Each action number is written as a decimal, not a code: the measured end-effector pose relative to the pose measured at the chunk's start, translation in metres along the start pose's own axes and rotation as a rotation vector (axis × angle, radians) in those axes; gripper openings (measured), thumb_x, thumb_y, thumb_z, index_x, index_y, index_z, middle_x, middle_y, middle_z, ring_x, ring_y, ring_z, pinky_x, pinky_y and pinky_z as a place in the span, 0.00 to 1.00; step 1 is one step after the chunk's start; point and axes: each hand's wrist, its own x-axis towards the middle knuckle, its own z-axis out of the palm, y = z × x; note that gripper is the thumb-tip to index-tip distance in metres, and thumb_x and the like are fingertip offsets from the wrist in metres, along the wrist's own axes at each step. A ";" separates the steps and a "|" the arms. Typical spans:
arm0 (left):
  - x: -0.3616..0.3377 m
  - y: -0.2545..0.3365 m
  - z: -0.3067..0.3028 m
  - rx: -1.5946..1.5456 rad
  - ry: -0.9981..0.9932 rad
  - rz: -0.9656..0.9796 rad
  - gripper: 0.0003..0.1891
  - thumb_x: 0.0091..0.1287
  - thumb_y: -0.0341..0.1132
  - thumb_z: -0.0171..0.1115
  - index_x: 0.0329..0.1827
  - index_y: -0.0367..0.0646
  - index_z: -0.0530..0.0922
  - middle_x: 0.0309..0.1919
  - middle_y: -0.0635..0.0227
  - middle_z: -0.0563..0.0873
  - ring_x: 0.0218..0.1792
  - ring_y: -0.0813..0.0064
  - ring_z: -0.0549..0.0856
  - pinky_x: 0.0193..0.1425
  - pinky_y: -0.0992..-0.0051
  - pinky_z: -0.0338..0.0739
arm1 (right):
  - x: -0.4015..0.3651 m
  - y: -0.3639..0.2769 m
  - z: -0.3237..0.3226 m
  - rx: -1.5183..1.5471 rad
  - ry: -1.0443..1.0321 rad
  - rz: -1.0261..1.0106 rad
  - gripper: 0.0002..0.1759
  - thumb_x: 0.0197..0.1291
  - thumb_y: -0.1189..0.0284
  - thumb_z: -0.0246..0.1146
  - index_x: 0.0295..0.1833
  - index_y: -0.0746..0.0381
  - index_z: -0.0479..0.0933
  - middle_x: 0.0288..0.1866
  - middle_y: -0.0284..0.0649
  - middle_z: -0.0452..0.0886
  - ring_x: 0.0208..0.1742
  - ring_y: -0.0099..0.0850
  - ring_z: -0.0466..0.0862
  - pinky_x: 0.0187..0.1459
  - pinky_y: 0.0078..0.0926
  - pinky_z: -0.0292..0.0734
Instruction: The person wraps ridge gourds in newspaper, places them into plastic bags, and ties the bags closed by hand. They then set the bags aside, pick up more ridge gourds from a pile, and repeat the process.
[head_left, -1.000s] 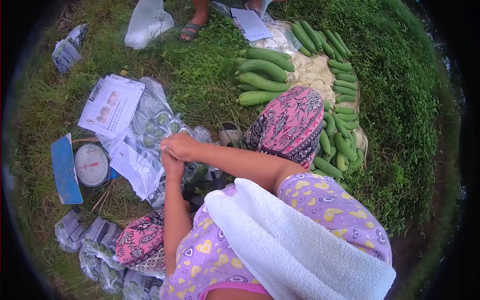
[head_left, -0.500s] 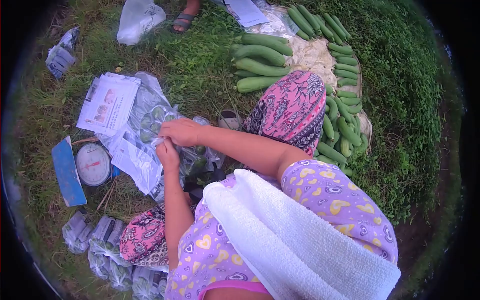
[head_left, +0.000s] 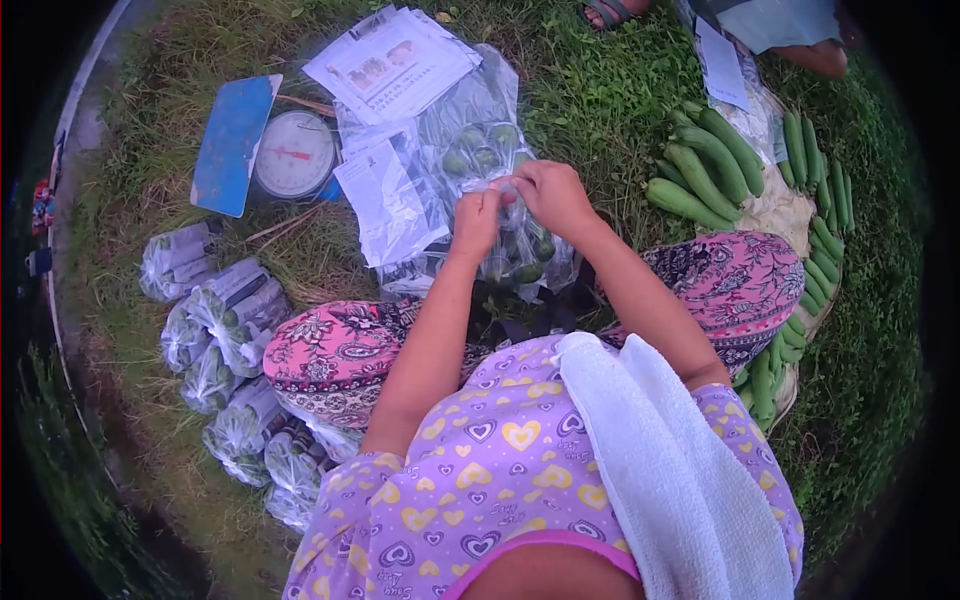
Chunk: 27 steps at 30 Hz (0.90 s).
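My left hand [head_left: 477,224] and my right hand [head_left: 548,196] meet at the mouth of a clear plastic bag [head_left: 520,255] filled with small round green fruits. Both hands pinch the gathered top of that bag, fingers closed on the plastic. The bag rests on the grass in front of my knees, between my patterned trouser legs. Another clear bag with green fruits [head_left: 475,135] lies flat just behind it.
A white dial scale [head_left: 294,154] and a blue board [head_left: 232,143] lie at upper left beside printed sheets [head_left: 392,62]. Several filled bags [head_left: 228,320] are piled at left. Long green gourds [head_left: 705,165] lie on sacking at right. Another person's sandalled foot [head_left: 612,11] is at top.
The view has swung, so everything shifted right and turned. My hands have stayed on the top of the bag, working the plastic, and now sit side by side.
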 end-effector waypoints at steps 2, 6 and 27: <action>-0.002 -0.001 0.000 -0.055 -0.022 0.045 0.22 0.70 0.41 0.47 0.30 0.33 0.83 0.35 0.53 0.87 0.35 0.68 0.85 0.43 0.70 0.75 | -0.016 -0.006 0.003 0.109 -0.042 0.102 0.09 0.56 0.69 0.61 0.31 0.64 0.81 0.33 0.48 0.81 0.35 0.43 0.82 0.39 0.36 0.75; -0.005 -0.007 -0.003 0.045 0.022 0.139 0.14 0.66 0.36 0.55 0.30 0.35 0.83 0.34 0.56 0.86 0.33 0.65 0.82 0.41 0.69 0.75 | -0.020 0.017 0.011 0.364 -0.178 0.169 0.08 0.57 0.71 0.59 0.33 0.64 0.81 0.32 0.42 0.82 0.32 0.30 0.81 0.38 0.27 0.74; -0.018 -0.001 -0.008 0.432 0.156 0.232 0.06 0.53 0.29 0.68 0.31 0.37 0.84 0.27 0.57 0.86 0.27 0.66 0.85 0.35 0.71 0.78 | 0.018 0.033 0.023 -0.055 -0.349 -0.185 0.11 0.47 0.70 0.66 0.39 0.53 0.83 0.39 0.35 0.84 0.44 0.38 0.82 0.46 0.38 0.76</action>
